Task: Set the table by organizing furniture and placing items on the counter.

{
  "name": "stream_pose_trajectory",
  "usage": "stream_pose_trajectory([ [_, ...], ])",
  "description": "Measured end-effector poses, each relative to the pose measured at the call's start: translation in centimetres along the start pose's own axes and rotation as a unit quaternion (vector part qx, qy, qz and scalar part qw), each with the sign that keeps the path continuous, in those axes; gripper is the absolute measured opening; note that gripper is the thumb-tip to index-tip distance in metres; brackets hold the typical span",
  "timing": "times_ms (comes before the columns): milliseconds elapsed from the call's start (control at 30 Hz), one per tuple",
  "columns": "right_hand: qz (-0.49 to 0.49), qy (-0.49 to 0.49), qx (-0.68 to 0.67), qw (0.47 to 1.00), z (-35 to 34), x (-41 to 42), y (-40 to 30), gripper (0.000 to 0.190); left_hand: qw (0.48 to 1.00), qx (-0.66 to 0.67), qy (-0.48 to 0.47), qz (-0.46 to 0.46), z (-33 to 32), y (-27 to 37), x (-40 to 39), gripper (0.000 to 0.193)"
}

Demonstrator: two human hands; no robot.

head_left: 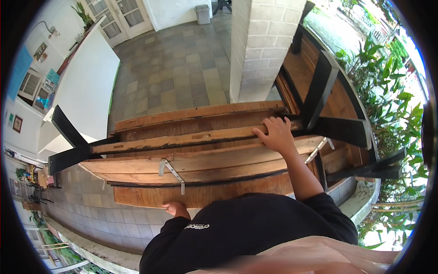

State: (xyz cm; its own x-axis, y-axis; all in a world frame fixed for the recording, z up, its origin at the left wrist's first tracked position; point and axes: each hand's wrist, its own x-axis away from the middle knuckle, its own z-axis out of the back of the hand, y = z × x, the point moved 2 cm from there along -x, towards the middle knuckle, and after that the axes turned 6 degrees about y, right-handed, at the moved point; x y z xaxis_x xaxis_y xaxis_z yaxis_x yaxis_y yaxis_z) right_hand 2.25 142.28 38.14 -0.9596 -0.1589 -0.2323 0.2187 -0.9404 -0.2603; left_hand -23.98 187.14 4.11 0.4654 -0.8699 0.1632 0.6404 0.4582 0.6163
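Observation:
Before me is a piece of wooden furniture, like an upturned bench or picnic table, with bare timber and black legs. My right hand (279, 133) grips its long worn wooden beam (191, 136), fingers over the far side and thumb on the near side. Nearer my body, my left hand (176, 208) is at the edge of a plywood board (205, 191); its thumb side shows, and the other fingers are hidden. Between the hands lies a plank seat (219, 161) with a metal bracket (175, 173) across it. Black splayed legs (70, 144) stick up at the left end, and another black leg (320, 89) rises at the right.
A white brick pillar (263, 51) stands just beyond the furniture. More wooden furniture (342, 102) with black legs is on the right, beside leafy plants (393, 89). A white counter (85, 78) is at the left. Tiled floor (171, 65) reaches to a grey bin (202, 14).

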Motion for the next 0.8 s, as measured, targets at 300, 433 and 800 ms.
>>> stream_pose_trajectory([
  [300,0.007,-0.009,-0.007,1.000,0.3,-0.5,-0.3,0.048,0.997,-0.067,0.045,0.000,-0.4,0.0,-0.3,0.075],
  [433,0.006,-0.020,-0.006,1.000,0.5,-0.9,-0.6,0.047,0.997,-0.056,0.037,-0.028,-0.3,-0.4,-0.1,0.076],
  [800,0.012,-0.024,-0.021,0.999,0.5,-1.7,0.1,0.046,0.990,-0.082,0.092,-0.064,0.9,0.3,-0.6,0.065],
])
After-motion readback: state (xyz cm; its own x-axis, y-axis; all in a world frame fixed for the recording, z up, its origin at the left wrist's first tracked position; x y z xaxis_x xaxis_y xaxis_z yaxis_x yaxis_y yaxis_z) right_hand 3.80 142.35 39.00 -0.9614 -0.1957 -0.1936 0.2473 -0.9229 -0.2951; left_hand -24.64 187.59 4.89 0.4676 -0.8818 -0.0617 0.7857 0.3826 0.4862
